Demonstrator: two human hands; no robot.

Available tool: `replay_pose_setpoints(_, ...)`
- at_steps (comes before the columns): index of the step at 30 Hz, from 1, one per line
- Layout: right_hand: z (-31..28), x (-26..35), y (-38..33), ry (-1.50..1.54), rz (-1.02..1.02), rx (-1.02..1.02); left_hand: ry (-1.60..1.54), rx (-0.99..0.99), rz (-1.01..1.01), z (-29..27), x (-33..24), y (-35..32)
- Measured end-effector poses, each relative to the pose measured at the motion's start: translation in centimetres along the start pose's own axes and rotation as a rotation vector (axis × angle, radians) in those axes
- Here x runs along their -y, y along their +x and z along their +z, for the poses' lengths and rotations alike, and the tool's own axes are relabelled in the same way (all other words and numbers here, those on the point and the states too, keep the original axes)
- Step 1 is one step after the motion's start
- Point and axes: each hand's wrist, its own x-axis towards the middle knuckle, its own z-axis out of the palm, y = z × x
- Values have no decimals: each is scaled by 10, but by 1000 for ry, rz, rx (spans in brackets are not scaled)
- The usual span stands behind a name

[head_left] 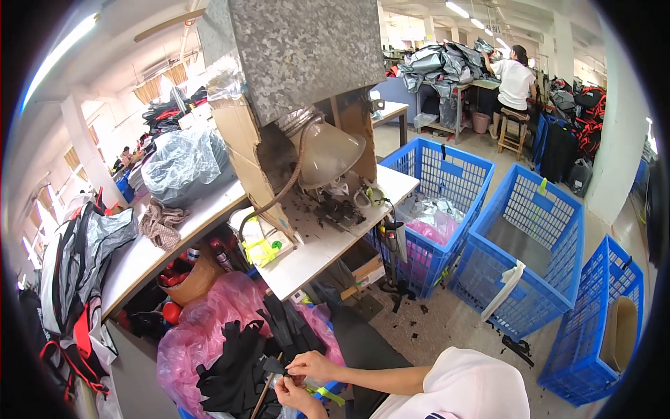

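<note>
- White sleeve, closest to the camera, filled the lower edge right of centre, with a bare forearm running left from it.
- Far left, grey, black and red cloth hung in a heap.
- Beside it ran a long white bench; a brown checked rag drooped over its edge, and a bundle in clear plastic sat farther back.
- Under that bench stood a cardboard box with red things in it.
- Pink plastic lay bunched around a pile of black strips.
- Over the pile's right side, the left hand and the right hand met, fingers pinched close on a small dark piece; its exact shape was partly hidden.
- Just beyond, a smaller bench carried black scraps under a lamp, with a grey metal hood above.
- To the right, one blue crate held silver and pink plastic.
- Farther back, a person in a white top stood by a grey heap.
- Next came a second blue crate with a pale strip over its rim.
- Far right, a third blue crate held curved brown cardboard.
</note>
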Motion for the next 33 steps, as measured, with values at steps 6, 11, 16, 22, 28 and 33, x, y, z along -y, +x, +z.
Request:
replay_pose_setpoints(6,-4,19,7,-122,-110,60,-100,-49,-146,3,-13,-2)
replay_pose_setpoints(11,-2,36,3,-124,-65,-61,-85,41,15,7,-20,-3)
replay_pose_setpoints(16,-24,50,16,171,121,42,-136,215,19,6,-56,-7)
replay_pose_setpoints(22,-31,60,18,363,260,55,-10,227,116,1,-58,-13)
replay_pose_setpoints(28,-16,71,11,97,174,-99,382,30,503,8,-69,-25)
replay_pose_setpoints(33,-12,61,5,50,144,-79,593,42,621,-1,-60,-20)
